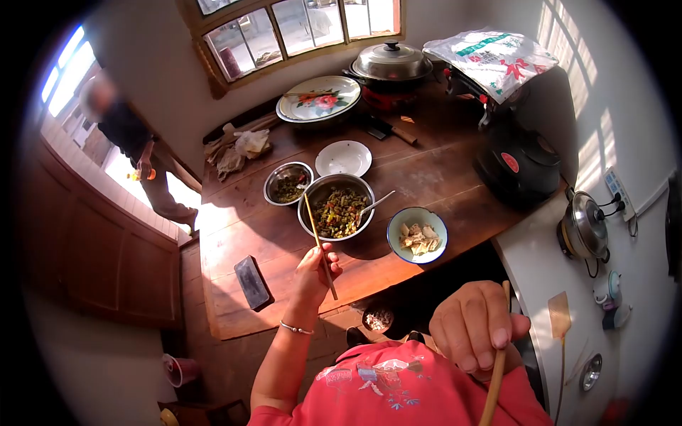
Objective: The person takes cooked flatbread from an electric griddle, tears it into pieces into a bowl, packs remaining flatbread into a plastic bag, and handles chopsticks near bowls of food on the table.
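My left hand (pixel 317 268) is closed round a wooden chopstick (pixel 313 226), whose upper end reaches over the rim of a metal bowl (pixel 367 226). Chopped green vegetables with red bits (pixel 339 211) fill that bowl, and a spoon (pixel 376 201) leans in it. Close to the camera, my right hand (pixel 474 328) grips a light wooden stick (pixel 495 383); its lower end runs out of view, so I cannot tell its kind. Between the hands, nearer the table edge, is an enamel bowl (pixel 418 260) of pale pieces.
On the wooden table (pixel 455 170) are a smaller metal bowl (pixel 268 186), a white bowl (pixel 344 158), a floral tray (pixel 293 108), a cleaver (pixel 403 134), a lidded pan (pixel 392 62) and a black rice cooker (pixel 517 167). A dark slab (pixel 252 282) lies left. A person (pixel 128 131) stands by the doorway.
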The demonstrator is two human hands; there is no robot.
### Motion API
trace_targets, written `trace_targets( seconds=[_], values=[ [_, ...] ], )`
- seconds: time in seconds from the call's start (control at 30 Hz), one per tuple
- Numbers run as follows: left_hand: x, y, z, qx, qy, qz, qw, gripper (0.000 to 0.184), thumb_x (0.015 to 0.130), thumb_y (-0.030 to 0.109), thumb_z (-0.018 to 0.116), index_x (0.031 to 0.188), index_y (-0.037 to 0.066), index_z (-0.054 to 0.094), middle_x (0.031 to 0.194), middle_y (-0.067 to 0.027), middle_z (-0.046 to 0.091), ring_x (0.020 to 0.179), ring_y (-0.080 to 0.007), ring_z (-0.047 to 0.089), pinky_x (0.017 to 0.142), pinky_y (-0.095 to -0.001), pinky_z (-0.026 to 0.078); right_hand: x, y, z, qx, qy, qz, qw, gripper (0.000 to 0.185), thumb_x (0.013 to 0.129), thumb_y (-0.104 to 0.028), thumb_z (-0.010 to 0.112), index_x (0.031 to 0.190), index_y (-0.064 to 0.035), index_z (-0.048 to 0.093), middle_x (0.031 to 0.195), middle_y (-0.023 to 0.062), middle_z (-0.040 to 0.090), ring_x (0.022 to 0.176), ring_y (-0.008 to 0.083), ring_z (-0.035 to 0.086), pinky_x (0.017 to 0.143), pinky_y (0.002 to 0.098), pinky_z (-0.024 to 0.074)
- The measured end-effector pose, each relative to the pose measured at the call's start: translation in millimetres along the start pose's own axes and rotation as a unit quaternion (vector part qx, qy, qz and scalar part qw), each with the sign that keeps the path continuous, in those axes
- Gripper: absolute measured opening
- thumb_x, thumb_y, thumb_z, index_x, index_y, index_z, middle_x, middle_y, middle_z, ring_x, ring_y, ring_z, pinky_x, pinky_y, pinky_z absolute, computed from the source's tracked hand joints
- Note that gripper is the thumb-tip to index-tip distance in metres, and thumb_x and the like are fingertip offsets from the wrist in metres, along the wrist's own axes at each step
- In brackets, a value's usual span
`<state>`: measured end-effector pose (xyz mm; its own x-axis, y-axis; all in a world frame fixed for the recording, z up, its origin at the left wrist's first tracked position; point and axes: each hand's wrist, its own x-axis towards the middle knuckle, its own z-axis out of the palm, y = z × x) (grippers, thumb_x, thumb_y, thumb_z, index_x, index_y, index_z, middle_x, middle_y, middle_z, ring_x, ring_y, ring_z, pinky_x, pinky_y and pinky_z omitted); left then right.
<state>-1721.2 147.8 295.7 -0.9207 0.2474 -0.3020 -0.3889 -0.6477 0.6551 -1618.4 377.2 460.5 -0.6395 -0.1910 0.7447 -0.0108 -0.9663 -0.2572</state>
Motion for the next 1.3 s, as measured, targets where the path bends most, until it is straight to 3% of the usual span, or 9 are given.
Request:
trace_targets(
  seconds=[0.2, 0.3, 0.37, 0.6, 0.63, 0.73, 0.8, 0.97, 1.3],
  values=[
    [-3, 5, 11, -0.005, -0.012, 0.002, 1.000, 0.019, 0.094, 0.018, 0.040, 0.101, 0.003, 0.050, 0.081, -0.0083, 0.056, 0.068, -0.0173, 0.052, 0.065, -0.0291, 0.046, -35, -21, -23, -0.074, 0.190, -0.042, 0.978, 0.031, 0.091, -0.034, 0.049, 0.077, -0.0083, 0.057, 0.061, 0.0020, 0.054, 0.059, 0.0157, 0.053, 0.051, 0.0257, 0.0397],
    [-3, 1, 8, 0.001, -0.058, 0.022, 0.998, 0.017, 0.095, 0.018, 0.039, 0.103, 0.005, 0.047, 0.088, -0.0090, 0.058, 0.081, -0.0184, 0.056, 0.076, -0.0311, 0.046, -61, -35, -58, -0.116, 0.327, -0.074, 0.935, 0.026, 0.091, -0.032, 0.050, 0.079, -0.0088, 0.056, 0.062, 0.0002, 0.046, 0.057, 0.0114, 0.041, 0.055, 0.0244, 0.0340],
    [-10, 4, 19, 0.047, -0.046, 0.031, 0.997, 0.018, 0.095, 0.021, 0.040, 0.104, 0.006, 0.045, 0.099, -0.0122, 0.059, 0.091, -0.0188, 0.056, 0.083, -0.0320, 0.045, -83, -44, -78, -0.106, 0.448, -0.125, 0.879, 0.023, 0.090, -0.027, 0.053, 0.081, -0.0067, 0.057, 0.066, 0.0000, 0.047, 0.060, 0.0102, 0.043, 0.055, 0.0255, 0.0370],
    [-11, 0, 29, 0.058, -0.100, 0.080, 0.990, 0.020, 0.094, 0.024, 0.044, 0.104, 0.007, 0.050, 0.113, -0.0120, 0.056, 0.098, -0.0173, 0.055, 0.087, -0.0316, 0.044, -114, -65, -97, -0.260, 0.558, -0.134, 0.777, 0.026, 0.094, -0.027, 0.046, 0.075, -0.0089, 0.047, 0.074, 0.0026, 0.046, 0.064, 0.0106, 0.043, 0.058, 0.0228, 0.0369],
    [-12, 0, 31, 0.052, -0.121, 0.082, 0.988, 0.020, 0.094, 0.023, 0.044, 0.104, 0.007, 0.051, 0.113, -0.0108, 0.056, 0.100, -0.0167, 0.054, 0.087, -0.0310, 0.044, -117, -67, -99, -0.261, 0.558, -0.133, 0.776, 0.026, 0.094, -0.027, 0.046, 0.075, -0.0089, 0.047, 0.074, 0.0026, 0.046, 0.064, 0.0106, 0.043, 0.058, 0.0228, 0.0369],
    [-17, -4, 43, 0.053, -0.138, 0.091, 0.985, 0.020, 0.093, 0.020, 0.047, 0.107, 0.006, 0.052, 0.110, -0.0100, 0.056, 0.101, -0.0167, 0.054, 0.090, -0.0313, 0.044, -118, -71, -95, -0.565, 0.404, 0.108, 0.712, 0.021, 0.094, -0.022, 0.044, 0.086, -0.0046, 0.053, 0.087, 0.0046, 0.053, 0.061, 0.0080, 0.043, 0.056, 0.0198, 0.0358],
    [-24, -7, 61, 0.065, -0.158, 0.104, 0.980, 0.020, 0.092, 0.018, 0.048, 0.107, 0.004, 0.053, 0.107, -0.0097, 0.057, 0.100, -0.0182, 0.055, 0.091, -0.0320, 0.044, -101, -48, -86, -0.711, 0.280, 0.161, 0.624, 0.014, 0.091, -0.011, 0.050, 0.093, -0.0001, 0.058, 0.099, 0.0049, 0.055, 0.066, 0.0062, 0.043, 0.060, 0.0173, 0.0353],
    [-37, -19, 89, 0.038, -0.151, 0.105, 0.982, 0.021, 0.091, 0.016, 0.051, 0.106, 0.001, 0.054, 0.106, -0.0110, 0.058, 0.099, -0.0178, 0.057, 0.087, -0.0295, 0.047, -83, -14, -77, -0.590, 0.261, 0.211, 0.734, 0.043, 0.083, -0.019, 0.065, 0.118, 0.0014, 0.051, 0.096, 0.0046, 0.059, 0.062, 0.0019, 0.039, 0.060, 0.0146, 0.0339],
    [-52, -23, 116, 0.005, -0.241, 0.120, 0.963, 0.021, 0.088, 0.012, 0.055, 0.108, 0.004, 0.055, 0.112, -0.0120, 0.055, 0.107, -0.0239, 0.054, 0.089, -0.0333, 0.047, -62, -11, -76, -0.435, 0.350, 0.148, 0.816, 0.022, 0.080, -0.015, 0.067, 0.094, 0.0016, 0.062, 0.073, 0.0074, 0.062, 0.065, 0.0083, 0.056, 0.053, 0.0149, 0.0357]
  ],
)
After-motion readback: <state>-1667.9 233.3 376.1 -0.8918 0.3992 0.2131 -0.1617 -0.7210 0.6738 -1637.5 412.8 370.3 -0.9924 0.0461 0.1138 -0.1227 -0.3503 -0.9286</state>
